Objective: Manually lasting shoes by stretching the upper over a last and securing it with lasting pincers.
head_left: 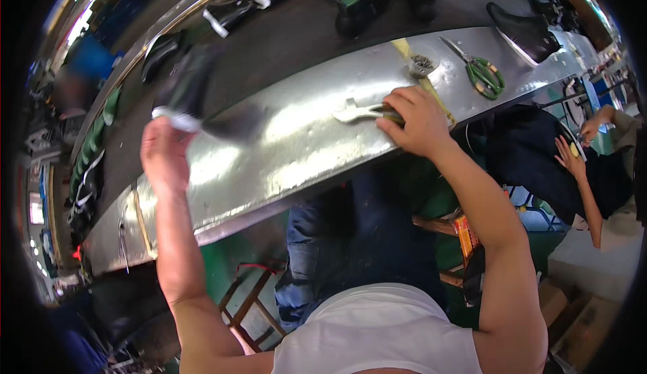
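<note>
At the left, my left hand [165, 148] is closed on the white-edged end of a black boot [185, 91], which is smeared by motion over the dark strip beyond the metal bench top. My right hand [418, 119] wraps round the dark handles of metal pincers [358, 110], whose pale head points left above the shiny metal surface [283, 155]. Just beyond that hand sits a small dish of nails [422, 65]. Green-handled scissors [483, 76] lie on the metal to its right.
Several black boots and shoes stand or lie along the dark strip [283, 50], including a black boot [524, 32] at the far right. Green shoe lasts [94, 135] line the far left. Another person's hands [571, 157] work at the right. A wooden stool [251, 300] stands below.
</note>
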Demonstrator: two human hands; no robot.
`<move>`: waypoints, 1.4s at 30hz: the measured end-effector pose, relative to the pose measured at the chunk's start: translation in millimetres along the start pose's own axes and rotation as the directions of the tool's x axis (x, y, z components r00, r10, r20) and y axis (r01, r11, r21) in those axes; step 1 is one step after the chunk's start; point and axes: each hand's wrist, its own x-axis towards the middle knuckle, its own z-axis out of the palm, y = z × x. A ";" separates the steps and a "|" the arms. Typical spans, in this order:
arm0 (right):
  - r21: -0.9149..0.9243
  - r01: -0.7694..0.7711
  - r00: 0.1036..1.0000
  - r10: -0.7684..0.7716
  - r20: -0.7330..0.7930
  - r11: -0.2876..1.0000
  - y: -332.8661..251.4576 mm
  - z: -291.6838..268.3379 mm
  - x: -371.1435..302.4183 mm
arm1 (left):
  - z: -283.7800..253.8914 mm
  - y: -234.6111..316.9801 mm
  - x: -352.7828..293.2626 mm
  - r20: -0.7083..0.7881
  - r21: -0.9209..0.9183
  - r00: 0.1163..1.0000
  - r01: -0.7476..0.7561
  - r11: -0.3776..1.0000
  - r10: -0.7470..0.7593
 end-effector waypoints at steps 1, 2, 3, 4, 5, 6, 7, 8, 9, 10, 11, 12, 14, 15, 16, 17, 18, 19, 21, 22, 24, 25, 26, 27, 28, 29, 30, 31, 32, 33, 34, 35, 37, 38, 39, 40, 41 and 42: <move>-0.016 -0.004 1.000 0.004 -0.011 1.000 1.5 0.3 -2.1 | 24.0 4.0 -35.8 0.159 0.286 0.981 -0.157 0.945 0.115; -0.031 -0.008 1.000 0.007 -0.025 0.999 5.0 0.5 -1.3 | 41.8 21.3 -62.8 0.489 0.717 0.830 -0.557 0.419 0.268; -0.035 -0.027 1.000 0.026 -0.017 0.999 8.2 -0.2 -3.8 | 65.9 35.9 -84.1 0.616 0.754 0.697 -0.657 -0.018 0.368; -0.037 -0.035 0.999 0.035 -0.003 0.999 5.0 -1.5 -1.2 | 75.5 43.6 -100.1 0.591 0.807 0.741 -0.541 -0.237 0.320; -0.044 -0.035 0.999 0.035 -0.006 0.998 2.5 -1.9 0.4 | 66.0 38.1 -107.0 0.557 0.823 0.804 -0.500 -0.271 0.209; -0.053 -0.038 0.999 0.037 -0.008 0.998 -0.2 -1.6 0.5 | 55.9 30.7 -111.5 0.509 0.834 0.855 -0.461 -0.305 0.098; -0.067 -0.035 0.999 0.032 -0.035 0.997 0.5 3.2 -0.4 | 57.9 41.9 -111.1 0.233 0.946 0.924 -0.144 0.289 -0.302; -0.066 -0.030 0.999 0.027 -0.037 0.997 3.5 5.1 0.9 | 60.4 43.6 -108.9 0.231 0.947 0.926 -0.143 0.288 -0.297; -0.086 -0.036 0.999 0.033 -0.043 0.996 1.5 7.0 -0.3 | 61.2 44.6 -110.8 0.218 0.966 0.929 -0.163 0.199 -0.299; -0.110 -0.043 0.998 0.037 -0.052 0.993 -0.3 6.0 -1.1 | 64.3 46.4 -110.0 0.211 0.976 0.931 -0.186 0.111 -0.296; -0.128 -0.066 0.997 0.061 -0.041 0.990 -3.0 5.3 -4.6 | 69.2 48.0 -106.9 0.184 0.983 0.921 -0.166 0.081 -0.343; -0.126 -0.063 0.998 0.059 -0.033 0.990 -6.2 7.6 -9.7 | 67.4 47.1 -103.5 0.178 0.984 0.921 -0.159 0.082 -0.348; -0.317 -0.033 0.999 0.017 -0.052 0.948 -12.3 5.1 -16.7 | 57.1 40.7 -102.0 0.241 0.953 0.922 -0.166 0.254 -0.302; -0.300 -0.052 0.992 0.085 0.098 0.952 -28.4 -3.4 -19.3 | 41.0 23.2 -109.4 0.259 0.866 0.923 -0.092 0.491 -0.284; -0.309 -0.054 0.992 0.086 0.091 0.950 -33.1 -12.5 -26.8 | 42.8 10.4 -129.0 0.222 0.727 0.933 0.036 0.686 -0.284; -0.301 -0.016 0.983 0.070 0.170 0.953 -38.6 -17.9 -34.7 | 41.8 -3.2 -156.2 0.200 0.574 0.943 0.107 0.812 -0.266; -0.295 0.015 0.966 0.063 0.251 0.955 -43.0 -23.5 -45.1 | 43.6 -16.5 -186.2 0.181 0.392 0.949 0.172 0.903 -0.260; -0.297 0.026 0.969 0.049 0.242 0.955 -44.7 -28.7 -57.5 | 52.2 -25.7 -220.8 0.215 0.220 0.937 0.229 0.948 -0.276; -0.232 -0.060 0.964 0.117 0.239 0.971 -51.5 -38.6 -83.3 | 71.8 -51.7 -292.5 0.264 -0.034 0.929 0.277 0.960 -0.259; -0.162 -0.141 0.956 0.177 0.236 0.977 -56.7 -42.0 -98.4 | 81.3 -69.8 -325.4 0.274 -0.110 0.934 0.267 0.957 -0.229; -0.005 -0.187 0.961 0.184 0.206 0.982 -65.7 -37.0 -134.8 | 104.0 -112.8 -377.3 0.247 -0.213 0.921 0.355 0.910 -0.302; 0.155 -0.379 0.892 0.315 0.324 0.912 -69.0 -34.9 -153.8 | 112.3 -124.9 -388.2 0.235 -0.097 0.889 0.424 0.901 -0.393; 0.280 -0.565 0.790 0.410 0.456 0.776 -73.3 -34.2 -172.4 | 120.0 -136.4 -399.2 0.182 0.152 0.889 0.396 0.906 -0.419; 0.383 -0.739 0.653 0.450 0.609 0.553 -79.3 -36.4 -187.6 | 126.4 -129.4 -383.4 0.231 0.560 0.736 0.434 0.706 -0.636; 0.444 -0.781 0.618 0.439 0.652 0.440 -80.3 -31.1 -207.2 | 128.8 -120.5 -367.0 0.161 0.867 0.551 0.318 0.385 -0.819; 0.415 -0.829 0.554 0.453 0.698 0.374 -84.4 -27.6 -223.3 | 124.0 -124.8 -363.5 0.243 0.954 0.668 -0.035 0.297 -0.703; 0.387 -0.868 0.493 0.464 0.736 0.310 -87.5 -26.3 -234.3 | 126.6 -106.7 -340.1 0.232 0.971 0.521 -0.078 0.225 -0.821; 0.474 -0.855 0.514 0.467 0.719 0.212 -99.9 -30.5 -241.9 | 135.7 -85.9 -324.5 0.241 0.963 0.569 -0.037 0.268 -0.786; 0.464 -0.861 0.503 0.471 0.725 0.207 -105.3 -35.3 -252.4 | 143.5 -75.7 -312.7 0.246 0.950 0.617 0.001 0.312 -0.748; 0.442 -0.874 0.483 0.464 0.742 0.203 -106.4 -36.2 -256.6 | 144.9 -92.6 -303.9 0.321 0.867 0.743 0.018 0.498 -0.587; 0.420 -0.886 0.461 0.458 0.760 0.195 -110.7 -36.3 -262.6 | 143.0 -117.2 -300.1 0.351 0.751 0.846 0.001 0.660 -0.400; 0.449 -0.873 0.485 0.449 0.751 0.191 -117.2 -34.8 -267.0 | 142.4 -146.0 -293.4 0.352 0.751 0.848 -0.003 0.660 -0.396; 0.383 -0.893 0.449 0.403 0.797 0.237 -127.3 -38.4 -267.4 | 141.9 -193.1 -280.5 0.290 0.419 0.706 0.513 0.749 -0.646; 0.359 -0.901 0.430 0.390 0.814 0.245 -130.4 -40.5 -269.3 | 144.9 -197.2 -277.8 0.300 0.422 0.705 0.506 0.753 -0.642; 0.371 -0.892 0.446 0.383 0.809 0.257 -134.8 -44.1 -271.0 | 146.9 -198.6 -279.0 0.308 0.347 0.668 0.584 0.734 -0.677; 0.370 -0.892 0.447 0.387 0.806 0.259 -138.4 -52.5 -268.8 | 149.1 -198.4 -281.3 0.318 0.267 0.629 0.658 0.704 -0.709; 0.320 -0.898 0.415 0.340 0.844 0.302 -142.6 -62.6 -264.5 | 145.1 -196.1 -287.6 0.326 0.262 0.645 0.641 0.722 -0.691; 0.275 -0.897 0.382 0.297 0.875 0.346 -144.2 -69.5 -264.0 | 143.7 -186.7 -294.9 0.332 0.262 0.646 0.637 0.725 -0.688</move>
